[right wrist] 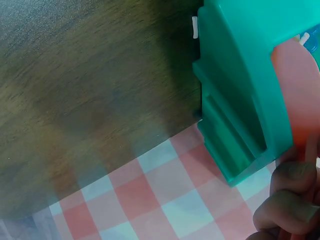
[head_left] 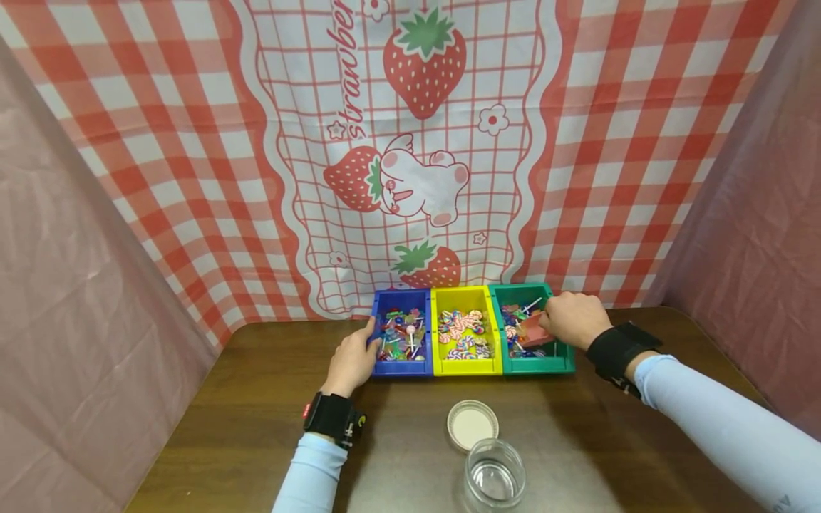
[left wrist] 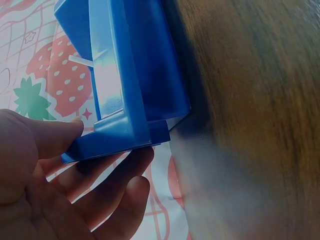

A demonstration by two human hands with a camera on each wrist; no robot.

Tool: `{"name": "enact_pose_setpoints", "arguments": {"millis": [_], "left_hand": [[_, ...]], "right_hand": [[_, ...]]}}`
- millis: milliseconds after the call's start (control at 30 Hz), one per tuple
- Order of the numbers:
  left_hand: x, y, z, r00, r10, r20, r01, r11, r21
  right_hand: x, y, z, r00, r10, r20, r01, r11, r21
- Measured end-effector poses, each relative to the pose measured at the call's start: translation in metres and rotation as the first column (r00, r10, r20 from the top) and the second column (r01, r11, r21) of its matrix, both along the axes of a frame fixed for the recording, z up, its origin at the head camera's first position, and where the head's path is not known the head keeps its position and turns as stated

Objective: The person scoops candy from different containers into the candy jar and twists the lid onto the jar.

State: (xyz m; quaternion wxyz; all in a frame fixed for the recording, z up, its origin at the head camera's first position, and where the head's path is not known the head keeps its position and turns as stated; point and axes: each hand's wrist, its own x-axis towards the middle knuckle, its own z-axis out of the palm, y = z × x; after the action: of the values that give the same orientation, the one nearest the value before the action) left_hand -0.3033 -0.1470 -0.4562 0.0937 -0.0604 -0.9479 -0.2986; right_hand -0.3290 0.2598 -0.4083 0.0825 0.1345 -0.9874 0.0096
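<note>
Nearest the camera, a clear glass jar (head_left: 495,476) is set toward the near edge of the table (head_left: 256,406), with a pale lid (head_left: 473,425) laid just beyond it. Along the table's far edge, a blue bin (head_left: 403,368), a yellow bin (head_left: 467,367) and a green bin (head_left: 537,365) are lined up side by side. The blue bin's outer side is pinched between the thumb and fingers of the left hand (head_left: 351,360). A red scoop (head_left: 534,331) is gripped by the right hand (head_left: 577,318), fingers curled round its handle, and is held among the sweets (head_left: 511,332) in the green bin. The scoop is probably best slid in low, then levelled before being lifted, while the row is steadied from the left.
</note>
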Motion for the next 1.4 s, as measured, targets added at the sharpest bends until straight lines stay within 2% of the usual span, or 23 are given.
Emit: {"name": "enact_pose_setpoints", "arguments": {"millis": [200,500,667,1033,1233,1400], "left_hand": [[0.000,0.000,-0.001,1.000,0.003,-0.010,-0.003,1.000,-0.001],[0.002,0.001,0.000,1.000,0.007,0.005,-0.007,1.000,-0.009],[0.003,0.001,0.001,1.000,0.012,0.009,-0.012,1.000,-0.007],[0.001,0.001,0.001,1.000,0.011,0.011,-0.011,1.000,-0.008],[0.002,0.001,0.002,1.000,0.015,0.013,-0.015,1.000,-0.010],[0.002,0.002,0.001,1.000,0.012,0.017,-0.011,1.000,-0.008]], "right_hand": [[-0.001,-0.001,0.005,1.000,-0.014,-0.005,0.014,1.000,0.006],[0.004,0.000,0.001,0.998,0.068,-0.006,-0.068,0.998,-0.008],[0.006,0.001,-0.002,0.990,0.128,0.052,-0.126,0.992,-0.023],[0.012,-0.006,-0.002,0.982,0.065,0.179,-0.047,0.993,-0.104],[0.012,-0.006,-0.001,0.981,0.048,0.188,-0.028,0.994,-0.110],[0.014,0.000,-0.006,0.986,0.073,0.147,-0.051,0.988,-0.148]]}}
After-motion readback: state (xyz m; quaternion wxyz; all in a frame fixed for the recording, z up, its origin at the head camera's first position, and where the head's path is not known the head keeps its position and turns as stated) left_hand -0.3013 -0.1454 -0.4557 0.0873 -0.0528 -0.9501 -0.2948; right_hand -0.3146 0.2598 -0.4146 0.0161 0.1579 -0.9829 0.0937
